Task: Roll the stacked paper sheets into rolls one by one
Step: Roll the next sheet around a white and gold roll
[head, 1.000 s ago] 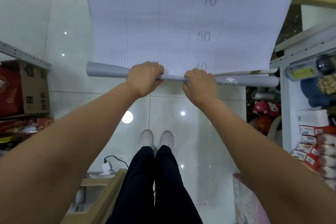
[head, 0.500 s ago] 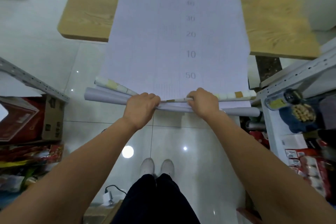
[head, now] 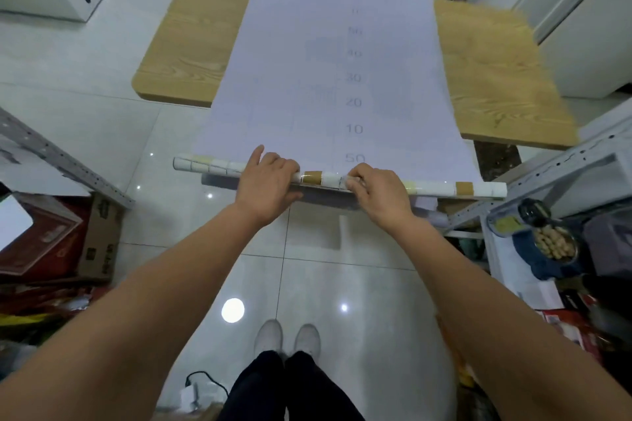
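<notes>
At centre frame, the roll (head: 321,178) is held level just off the desk's near edge, gripped on either side of its middle so the wrap is kept even. The left hand (head: 270,178) is draped over it, fingers (head: 273,161) curled across the top, one finger stretched forward onto the paper. The right hand (head: 379,191) is curled, fingertips (head: 354,183) pinching the roll. The paper sheet (head: 335,79) is spread on the desk (head: 496,79), upper centre, and drawn taut to the roll. Judged mid-roll, with most of the sheet left.
</notes>
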